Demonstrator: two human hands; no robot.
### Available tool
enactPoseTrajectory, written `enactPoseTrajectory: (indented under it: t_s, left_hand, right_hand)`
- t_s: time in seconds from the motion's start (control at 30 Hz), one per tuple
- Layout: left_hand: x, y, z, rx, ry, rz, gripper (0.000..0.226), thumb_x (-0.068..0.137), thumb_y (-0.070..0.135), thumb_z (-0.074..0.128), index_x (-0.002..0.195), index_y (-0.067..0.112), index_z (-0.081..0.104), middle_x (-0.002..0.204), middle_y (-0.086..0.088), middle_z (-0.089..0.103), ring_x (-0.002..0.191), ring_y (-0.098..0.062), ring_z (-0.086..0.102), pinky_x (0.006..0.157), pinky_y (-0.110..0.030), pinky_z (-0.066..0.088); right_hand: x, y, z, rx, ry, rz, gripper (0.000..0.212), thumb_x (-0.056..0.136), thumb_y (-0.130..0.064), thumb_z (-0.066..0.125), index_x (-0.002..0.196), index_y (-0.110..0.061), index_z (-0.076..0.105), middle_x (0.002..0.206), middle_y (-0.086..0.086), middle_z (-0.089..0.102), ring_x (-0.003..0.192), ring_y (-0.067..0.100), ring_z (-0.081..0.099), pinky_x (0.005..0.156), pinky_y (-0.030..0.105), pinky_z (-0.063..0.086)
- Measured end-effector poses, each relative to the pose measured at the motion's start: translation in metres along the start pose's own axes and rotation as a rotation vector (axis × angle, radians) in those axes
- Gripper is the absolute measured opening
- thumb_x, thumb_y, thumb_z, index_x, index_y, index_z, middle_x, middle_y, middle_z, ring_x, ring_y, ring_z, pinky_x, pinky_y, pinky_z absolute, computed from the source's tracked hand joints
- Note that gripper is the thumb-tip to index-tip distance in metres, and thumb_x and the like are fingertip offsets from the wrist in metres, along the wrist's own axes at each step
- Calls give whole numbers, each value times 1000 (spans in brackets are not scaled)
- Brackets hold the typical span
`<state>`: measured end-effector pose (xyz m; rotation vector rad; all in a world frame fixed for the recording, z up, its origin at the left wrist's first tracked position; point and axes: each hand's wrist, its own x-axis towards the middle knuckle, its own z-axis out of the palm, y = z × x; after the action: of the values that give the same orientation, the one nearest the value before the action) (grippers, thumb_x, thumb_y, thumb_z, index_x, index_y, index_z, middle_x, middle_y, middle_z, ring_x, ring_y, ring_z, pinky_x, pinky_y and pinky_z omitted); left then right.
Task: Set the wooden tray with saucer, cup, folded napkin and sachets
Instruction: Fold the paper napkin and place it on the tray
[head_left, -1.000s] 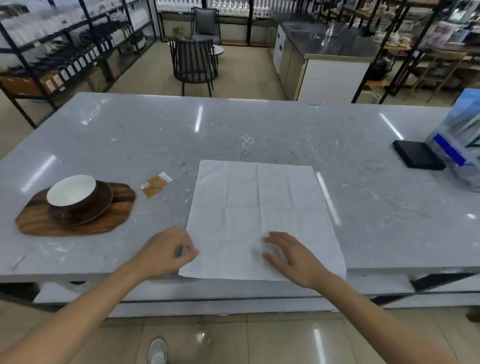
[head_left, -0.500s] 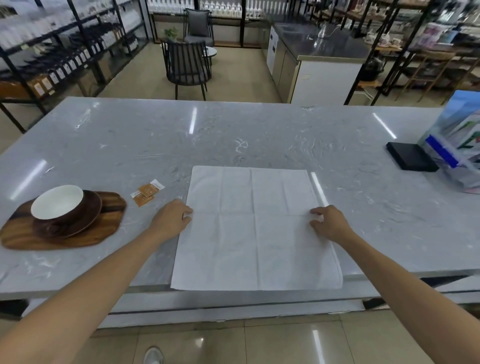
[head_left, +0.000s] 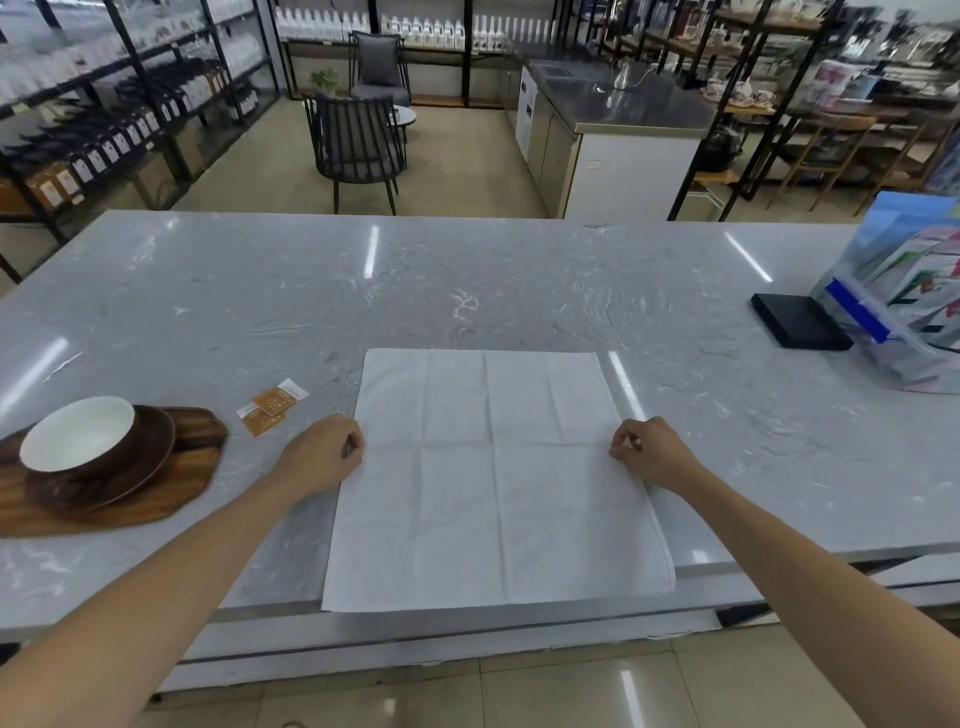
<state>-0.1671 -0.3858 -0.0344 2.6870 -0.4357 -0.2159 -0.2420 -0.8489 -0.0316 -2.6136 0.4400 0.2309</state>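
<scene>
Left hand (head_left: 326, 451) and right hand (head_left: 645, 451) each pinch one side edge of the napkin (head_left: 493, 478) at about its middle crease, fingers curled shut on the cloth, knuckles resting on the surface (head_left: 467, 291). The step in hand looks to be the napkin's fold — not yet begun, since the cloth lies fully spread. The next move likely calls for both hands to lift together and carry one half over the other, edges matched so the fold comes out square.

White and thin, the napkin shows a grid of old creases, and its near edge overhangs the surface. To the left the wooden tray (head_left: 171, 499) carries the dark saucer (head_left: 150, 457) with the cup (head_left: 78, 434) — white inside — on it. Sachets (head_left: 270, 408), orange-brown, lie between tray and napkin, off the tray.
</scene>
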Motion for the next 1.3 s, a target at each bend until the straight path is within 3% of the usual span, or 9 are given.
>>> enactPoseTrajectory:
  t_s: [0.1,0.23,0.33,0.57,0.73,0.97,1.1,1.2,1.3]
  left_hand:
    - [-3,-3,2,-48,9,4,7,86,13,68,86,19,65,92,-1,63,85,-22,64,79,-39,53]
    - [-3,-2,3,-41,11,-9,20,89,25,71,108,20,66,103,0,61,96,-21,60,85,-37,50]
    - [0,15,5,-13,7,21,24,89,27,70,112,22,66,110,1,61,111,-21,55,91,-36,47]
    - [17,134,3,-196,70,330,39,87,35,75,122,19,67,119,1,66,112,-19,57,95,-23,39]
    - [21,202,3,-211,92,397,57,87,47,72,137,23,59,136,5,61,127,-14,50,106,-34,43]
    - [21,193,-13,-387,80,391,35,89,31,72,123,26,68,113,9,74,104,-13,67,93,-38,53]
    - [13,173,-24,-434,6,402,32,83,27,78,114,30,68,105,13,72,95,-2,67,87,-26,54]
    - [7,162,-20,-447,28,420,8,86,23,77,93,21,73,89,4,73,86,-12,69,80,-34,54]
    - [0,153,-26,-521,68,388,6,87,25,77,90,20,75,87,2,75,84,-16,70,80,-37,54]
  right_hand:
    - [-1,0,-2,21,25,-21,5,97,-27,63,95,-23,61,100,12,57,86,29,60,71,31,43]
    - [-8,-4,-13,156,80,-23,7,96,-24,66,90,-25,63,74,7,60,66,25,56,55,27,44]
    - [-14,-13,-27,198,159,-60,7,90,-19,74,95,-23,71,89,8,65,76,19,60,62,23,44]
    - [-38,-56,-73,163,166,-192,33,81,-28,84,112,-30,73,83,-11,69,79,0,63,71,9,40]
    - [-66,-86,-109,146,189,-308,19,79,-33,84,96,-37,76,79,-18,73,81,-15,63,68,2,42]
    - [-94,-116,-160,21,269,-369,14,79,-34,83,90,-32,76,81,-13,73,84,3,69,74,25,55]
    - [-105,-132,-186,30,318,-437,9,81,-37,81,87,-32,77,84,-18,73,83,-3,67,72,19,52]
    - [-113,-143,-200,17,332,-496,8,83,-31,80,90,-32,76,84,-21,69,83,-6,64,74,17,50]
    - [-121,-152,-210,50,301,-527,9,85,-25,79,93,-30,77,92,-8,73,87,8,67,82,31,57]
